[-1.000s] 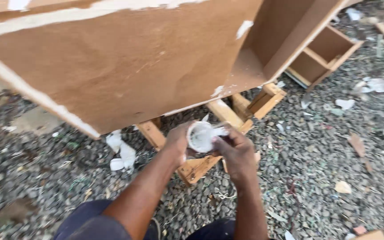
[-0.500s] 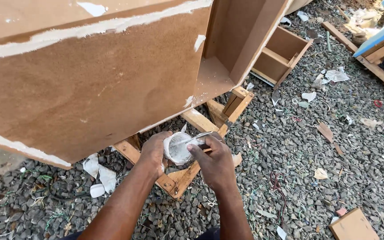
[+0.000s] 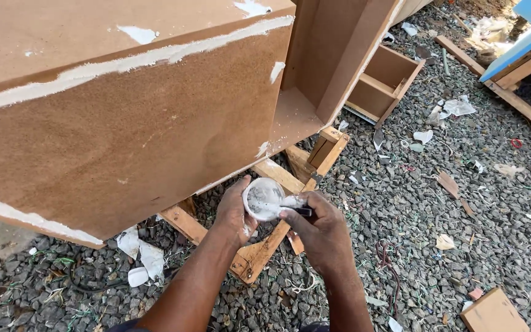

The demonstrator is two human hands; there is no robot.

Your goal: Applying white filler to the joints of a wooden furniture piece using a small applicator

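Head view: filler work appears part done, with white filler already along the upper and lower edges of the brown board cabinet (image 3: 124, 129) and several patches, while other faces remain bare. The left hand (image 3: 236, 212) grasps a small white tub (image 3: 263, 198) from beneath, in front of the cabinet's lower edge. The right hand (image 3: 318, 230) is clenched on a thin tool (image 3: 290, 209), probably a putty knife, its tip in the tub above the wooden stand (image 3: 259, 252) on gravel.
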